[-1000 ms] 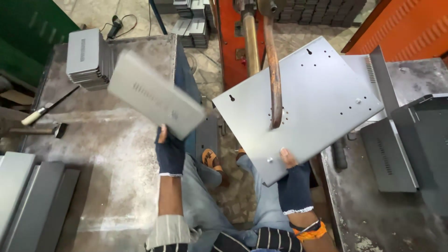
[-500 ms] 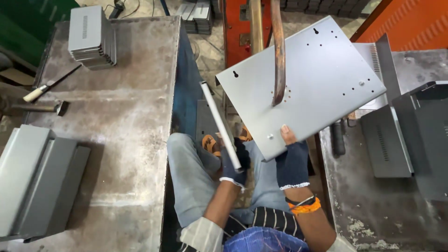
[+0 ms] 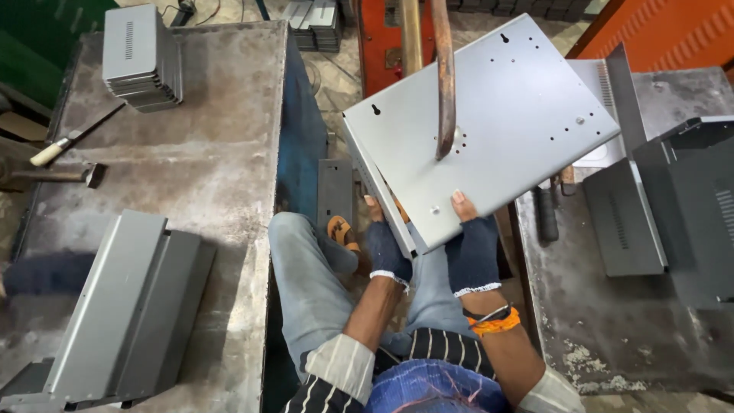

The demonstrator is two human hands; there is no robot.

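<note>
Both hands work at the near edge of a large grey sheet-metal panel (image 3: 497, 115), tilted over the person's lap. Right hand (image 3: 472, 248), in a dark fingerless glove w/ orange bands at the wrist, grasps the panel's near corner, thumb on top. Left hand (image 3: 386, 248), same kind of glove, is closed on a narrow grey metal strip (image 3: 378, 191) held edge-on along the panel's left side, touching or just beside it; cannot tell if the two are already mated.

A rusty curved electrode arm (image 3: 443, 76) comes down from the red machine (image 3: 382, 46) at the far side & its tip meets the panel face near a ring of small holes. Judgement: to do this step well, keep the strip flush to the panel edge, both grips firm so the parts don't slip under the tip, fingers well away from the contact point.

No true containers here. On the left workbench (image 3: 199, 168): a stack of grey vented covers (image 3: 141, 57) at the far end, a hammer (image 3: 69, 141) near the left edge, long folded grey channels (image 3: 115, 306) near side. Right bench (image 3: 612, 329) holds dark grey box-shaped housings (image 3: 673, 206), open sides, insides not visible. More grey parts (image 3: 313, 19) lie on the floor at the far side.
</note>
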